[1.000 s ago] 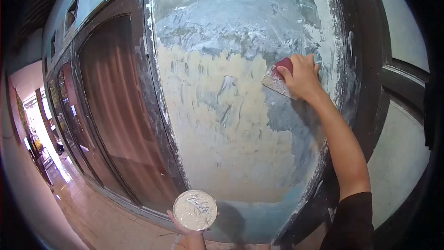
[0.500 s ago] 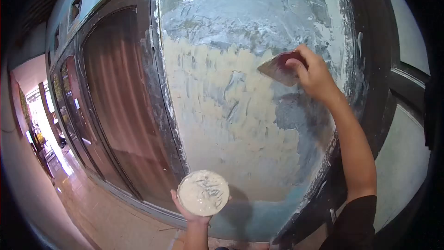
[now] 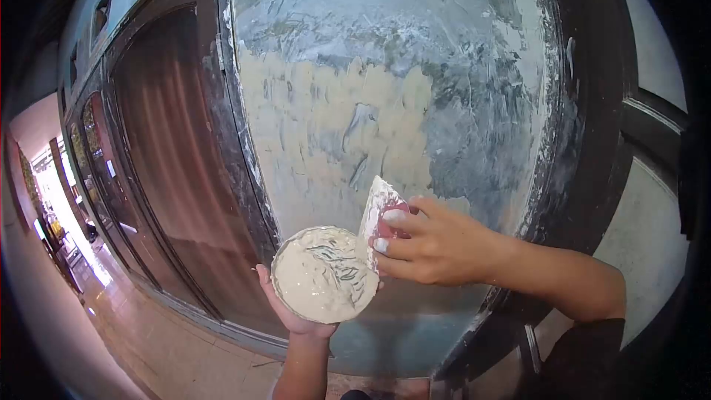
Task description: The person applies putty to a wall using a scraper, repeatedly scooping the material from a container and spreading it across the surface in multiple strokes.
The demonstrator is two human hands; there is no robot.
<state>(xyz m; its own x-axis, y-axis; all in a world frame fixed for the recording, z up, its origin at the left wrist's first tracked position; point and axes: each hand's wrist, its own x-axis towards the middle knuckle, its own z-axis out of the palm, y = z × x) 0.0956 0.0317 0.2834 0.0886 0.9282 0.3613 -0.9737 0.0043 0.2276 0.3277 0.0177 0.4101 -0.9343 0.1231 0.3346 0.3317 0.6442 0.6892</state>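
My left hand is wrapped round the underside and edge of a round container full of cream-coloured paste, its surface ridged with dark streaks. My right hand grips a flat reddish scraper whose face is smeared with pale paste. The scraper is tilted, at the right rim of the container. Pale paste sticks to two fingertips of that hand. Behind them stands a wall panel, grey-blue with a cream paste layer over its left and middle parts.
Left of the panel is a dark-framed window with a reddish curtain behind the glass. A dark wooden frame with pale panes stands at the right. The tiled floor runs toward a bright opening at the far left.
My right hand has come down and left from the wall with the scraper, now beside the container. The container appears slightly higher and larger. The view has shifted a little to the right.
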